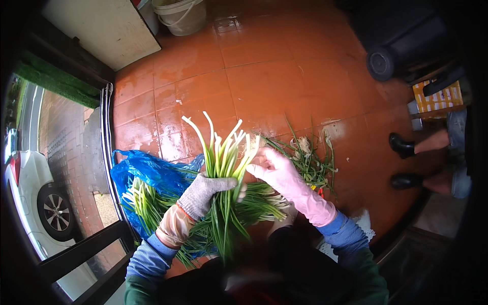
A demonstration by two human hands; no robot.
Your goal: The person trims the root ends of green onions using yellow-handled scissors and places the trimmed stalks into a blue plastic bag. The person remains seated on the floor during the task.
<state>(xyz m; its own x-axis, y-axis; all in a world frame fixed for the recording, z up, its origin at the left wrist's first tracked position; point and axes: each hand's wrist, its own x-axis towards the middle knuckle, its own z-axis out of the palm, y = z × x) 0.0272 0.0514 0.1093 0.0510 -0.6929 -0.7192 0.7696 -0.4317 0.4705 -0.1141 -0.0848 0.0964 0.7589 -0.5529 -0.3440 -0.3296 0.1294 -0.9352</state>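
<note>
My left hand [207, 190], in a grey knit glove over a clear one, is closed round a bunch of green onions [225, 160], white ends up and leaves hanging down. My right hand [268, 166], in a pink rubber glove, has thumb and fingertips at the white stalks on the bunch's right side; whether it pinches one cannot be told. Below and left, more green onions [141, 196] lie on a blue plastic bag [146, 167]. Another pile of green onions [263, 204] lies beneath my hands, white ends to the right.
Trimmed roots and leaves [310, 162] lie on the wet red tile floor [267, 87]. A white bucket [183, 19] stands at the top, a dark wheeled bin [381, 63] upper right. Another person's black shoes [402, 146] are at right. A doorway and white car [34, 190] are at left.
</note>
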